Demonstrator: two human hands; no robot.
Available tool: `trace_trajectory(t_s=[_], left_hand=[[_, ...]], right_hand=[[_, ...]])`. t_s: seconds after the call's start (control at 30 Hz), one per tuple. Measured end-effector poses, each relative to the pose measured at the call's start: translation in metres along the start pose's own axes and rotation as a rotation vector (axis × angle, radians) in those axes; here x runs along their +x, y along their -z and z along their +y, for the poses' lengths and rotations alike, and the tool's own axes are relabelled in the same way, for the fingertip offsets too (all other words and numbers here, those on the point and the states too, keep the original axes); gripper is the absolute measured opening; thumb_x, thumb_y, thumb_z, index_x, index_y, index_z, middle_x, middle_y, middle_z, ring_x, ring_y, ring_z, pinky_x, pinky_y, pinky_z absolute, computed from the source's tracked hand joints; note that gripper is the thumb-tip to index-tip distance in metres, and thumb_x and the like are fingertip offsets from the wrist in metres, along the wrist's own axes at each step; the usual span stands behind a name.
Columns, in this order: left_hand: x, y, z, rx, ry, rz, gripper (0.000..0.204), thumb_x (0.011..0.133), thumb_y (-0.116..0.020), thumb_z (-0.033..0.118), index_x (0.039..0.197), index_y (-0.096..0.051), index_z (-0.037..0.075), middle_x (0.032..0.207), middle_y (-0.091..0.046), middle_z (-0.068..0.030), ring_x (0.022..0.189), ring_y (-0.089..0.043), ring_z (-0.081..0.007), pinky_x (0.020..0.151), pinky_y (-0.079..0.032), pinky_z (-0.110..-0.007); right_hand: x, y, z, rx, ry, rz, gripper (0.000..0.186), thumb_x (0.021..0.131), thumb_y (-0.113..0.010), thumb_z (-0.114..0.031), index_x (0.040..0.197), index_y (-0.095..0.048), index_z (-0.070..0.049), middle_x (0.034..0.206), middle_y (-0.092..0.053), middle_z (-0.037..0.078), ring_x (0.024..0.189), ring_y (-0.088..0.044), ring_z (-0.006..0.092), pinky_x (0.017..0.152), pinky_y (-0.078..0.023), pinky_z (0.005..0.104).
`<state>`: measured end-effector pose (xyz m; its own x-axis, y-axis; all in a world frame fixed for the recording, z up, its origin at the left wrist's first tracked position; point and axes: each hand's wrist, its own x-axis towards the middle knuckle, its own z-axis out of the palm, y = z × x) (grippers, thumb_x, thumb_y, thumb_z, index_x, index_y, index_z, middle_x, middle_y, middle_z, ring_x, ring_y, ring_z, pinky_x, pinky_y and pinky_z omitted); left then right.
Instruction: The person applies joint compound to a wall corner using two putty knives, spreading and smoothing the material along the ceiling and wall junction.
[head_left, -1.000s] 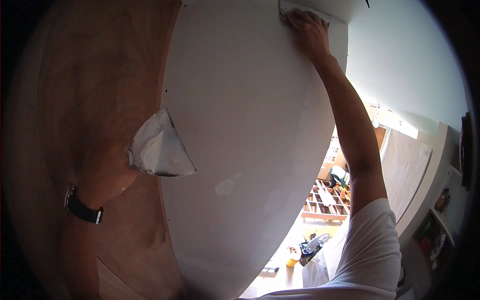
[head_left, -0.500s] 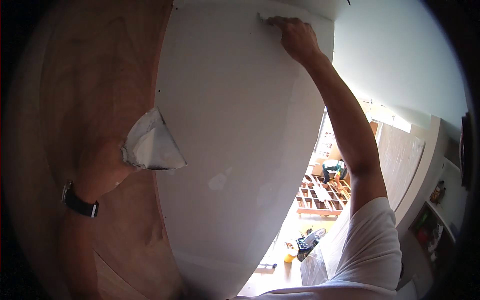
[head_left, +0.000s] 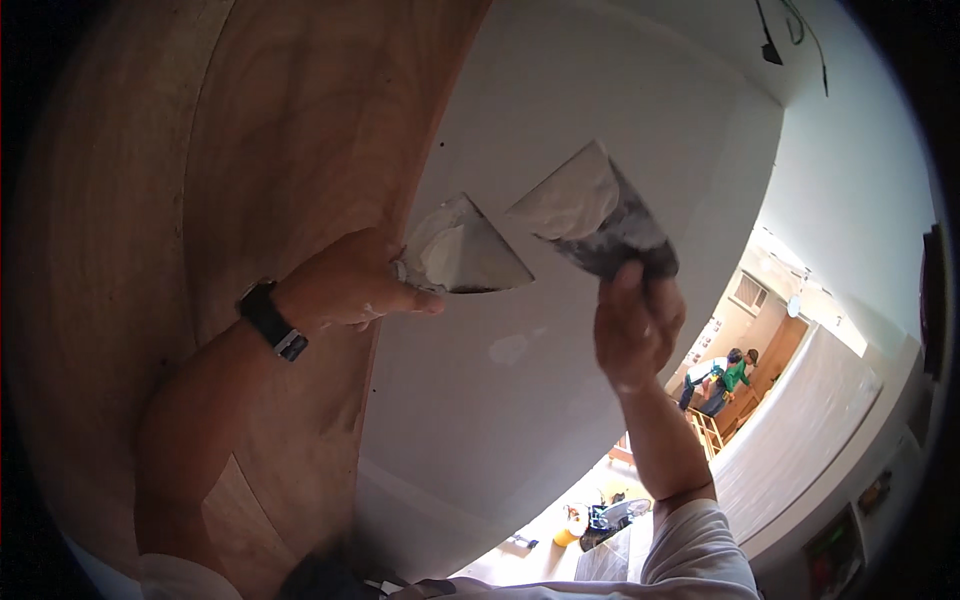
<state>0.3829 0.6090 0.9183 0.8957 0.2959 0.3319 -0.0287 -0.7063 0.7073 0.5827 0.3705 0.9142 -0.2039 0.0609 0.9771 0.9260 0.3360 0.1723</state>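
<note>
My left hand (head_left: 345, 280), a dark watch on its wrist, is closed round a putty knife (head_left: 485, 258) whose triangular metal blade carries a pale lump of putty. To its right, my right hand (head_left: 640, 325) grips a second, wider putty knife (head_left: 600, 215) from below. White putty covers the upper left part of that blade, and the rest is dark and smeared. The two blades are close together but apart, both in front of a grey-white wall panel (head_left: 500, 420). A lighter putty patch (head_left: 518, 345) shows on the panel below them.
Brown wood panelling (head_left: 290, 150) borders the wall panel on the left. Dark wires (head_left: 790, 35) hang at the upper right. Through the opening on the right, two people (head_left: 722, 375) bend near a wooden frame. A yellow bucket (head_left: 572, 525) and plastic-covered surfaces (head_left: 800, 430) are also there.
My right hand has come down from the panel's top, bringing its putty-laden knife near the left one. My left hand has shifted right and slightly up. The view has turned.
</note>
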Motion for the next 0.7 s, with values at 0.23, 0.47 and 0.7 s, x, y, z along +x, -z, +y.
trace_trajectory(t_s=[0.23,0.47,0.7], left_hand=[[0.011,-0.003,-0.034,0.117,-0.260,0.173,0.043,0.082,-0.086,0.032,0.102,-0.074,-0.004,0.088,-0.075,-0.0141,0.079,-0.069,-0.0208,0.075,-0.051,-0.036],[0.008,0.005,-0.027,0.132,-0.277,0.122,0.044,0.075,-0.086,0.027,0.091,-0.070,-0.011,0.073,-0.067,-0.0219,0.069,-0.065,-0.0270,0.071,-0.051,-0.040],[0.005,0.002,-0.030,0.387,-0.326,0.111,0.042,0.073,-0.084,0.028,0.095,-0.073,-0.006,0.077,-0.069,-0.0225,0.071,-0.068,-0.0315,0.071,-0.053,-0.040]], right_hand=[[-0.006,-0.048,-0.013,0.221,0.104,-0.329,0.051,0.085,-0.053,0.016,0.133,-0.063,0.004,0.134,-0.065,0.023,0.121,-0.065,0.0328,0.093,-0.057,0.0381],[0.002,-0.006,0.003,-0.195,0.146,-0.504,0.059,0.077,-0.054,0.024,0.129,-0.068,-0.001,0.126,-0.070,0.018,0.128,-0.062,0.0363,0.110,-0.051,0.0454],[0.031,0.056,-0.003,-0.268,0.187,-0.573,0.044,0.082,-0.064,0.009,0.119,-0.075,-0.011,0.123,-0.073,0.009,0.127,-0.064,0.0300,0.115,-0.044,0.0510]])
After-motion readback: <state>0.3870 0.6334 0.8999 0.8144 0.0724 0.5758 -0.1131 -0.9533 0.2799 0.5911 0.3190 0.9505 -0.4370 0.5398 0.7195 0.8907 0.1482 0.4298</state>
